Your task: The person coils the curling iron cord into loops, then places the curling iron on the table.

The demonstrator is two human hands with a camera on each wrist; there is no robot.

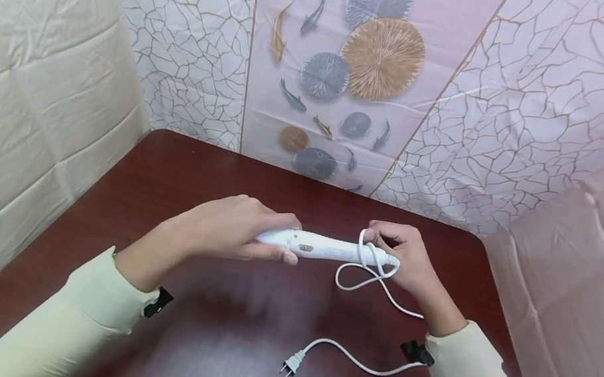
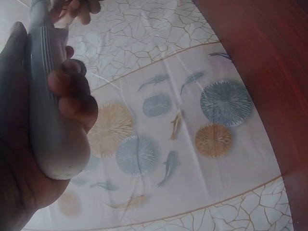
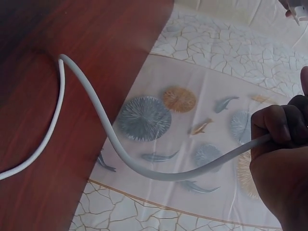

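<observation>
A slim white corded wand with a small gold-toned switch is held level above the table. My left hand grips its left end, thumb on the near side. The left wrist view shows the fingers curled round its ribbed neck, above a smooth rounded end. At the other end, the white cord loops round the handle. My right hand pinches the cord there; in the right wrist view the cord runs out of its curled fingers.
The two-pin plug lies on the dark red table near the front, its cord trailing under the right forearm. Patterned sheeting hangs behind the table, with pale padded walls on both sides.
</observation>
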